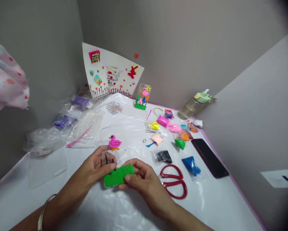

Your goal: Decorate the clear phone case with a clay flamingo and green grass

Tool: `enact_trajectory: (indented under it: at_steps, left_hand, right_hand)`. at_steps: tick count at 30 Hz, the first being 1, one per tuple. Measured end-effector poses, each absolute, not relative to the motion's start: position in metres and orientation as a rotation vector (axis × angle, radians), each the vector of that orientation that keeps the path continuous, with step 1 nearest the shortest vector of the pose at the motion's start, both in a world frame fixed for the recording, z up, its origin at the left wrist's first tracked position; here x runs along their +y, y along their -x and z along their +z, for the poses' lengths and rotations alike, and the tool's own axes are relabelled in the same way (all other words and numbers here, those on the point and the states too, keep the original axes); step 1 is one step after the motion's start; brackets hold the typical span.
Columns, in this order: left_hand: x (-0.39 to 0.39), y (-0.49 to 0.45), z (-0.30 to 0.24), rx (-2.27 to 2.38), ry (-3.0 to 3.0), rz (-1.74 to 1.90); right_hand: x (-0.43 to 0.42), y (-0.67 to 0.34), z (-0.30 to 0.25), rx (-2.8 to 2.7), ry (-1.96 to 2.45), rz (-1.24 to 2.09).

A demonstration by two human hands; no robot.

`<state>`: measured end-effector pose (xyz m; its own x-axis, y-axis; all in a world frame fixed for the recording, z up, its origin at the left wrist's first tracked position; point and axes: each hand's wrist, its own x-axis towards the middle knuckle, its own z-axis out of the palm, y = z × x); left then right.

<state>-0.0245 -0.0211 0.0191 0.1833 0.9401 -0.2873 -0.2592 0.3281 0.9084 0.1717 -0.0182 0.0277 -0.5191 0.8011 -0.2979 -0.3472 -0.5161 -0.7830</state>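
Between both hands is a clear phone case (123,136), tilted up toward me. A pink clay flamingo (115,142) with an orange piece under it sits on its upper part. Ridged green clay (119,176) covers the bottom end, and thin black clay strips stand just above it. My left hand (95,166) grips the case's left side, thumb near the top of the green clay and fingers behind. My right hand (144,176) holds the lower right edge, its thumb resting on the green clay.
Red-handled scissors (174,181), a black clay packet (164,156), a blue clay packet (191,165) and a phone (210,158) lie on the right. A decorated phone case (143,96) leans at the back near a bottle (194,104). Plastic bags (46,138) and another clear case (47,168) lie left.
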Motion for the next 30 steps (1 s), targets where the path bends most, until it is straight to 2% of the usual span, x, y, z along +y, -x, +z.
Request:
enact_trajectory:
  at_steps: [30]
  left_hand:
    - [-0.021,0.025,0.027,1.107,-0.800,1.025]
  right_hand:
    - [-0.018,-0.172,0.026,-0.874,0.885,2.074]
